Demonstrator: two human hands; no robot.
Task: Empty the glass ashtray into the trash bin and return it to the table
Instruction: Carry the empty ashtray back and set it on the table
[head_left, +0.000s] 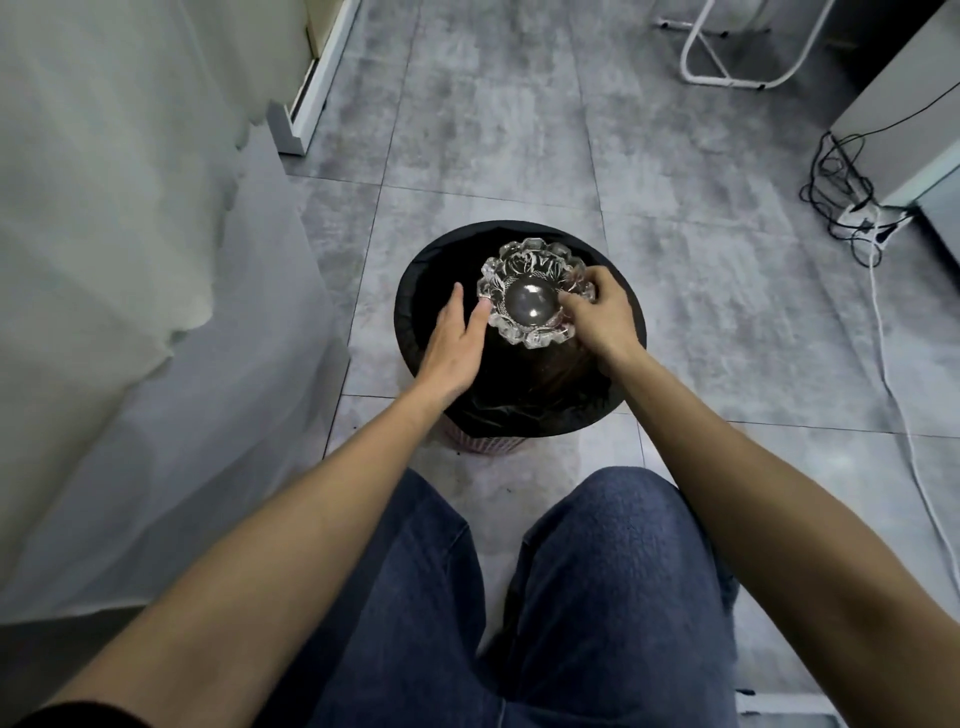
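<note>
No brand, label or writing can be read on anything here. The glass ashtray (531, 293) is clear cut glass, round, with a scalloped, lobed rim, a leaf-like pressed pattern on its wall and a smooth grey disc at its centre that catches small highlights; whether that disc is the inside or the underside cannot be told. It is held in the air over the open mouth of the trash bin (415, 291), a round bin lined with a black bag, its pale ribbed wall showing just below the bag's edge.

The right hand (602, 312) grasps the ashtray: its fingers (576, 304) are curled over the rim on the ashtray's right side. The left hand (454, 343) is spread flat and loose, gripping nothing, with its thumb tip touching the ashtray's left rim and the other fingers stretched out beside it.

Near the person's body from both hands are knees in blue jeans (597, 571), on a grey tiled floor (701, 286).
</note>
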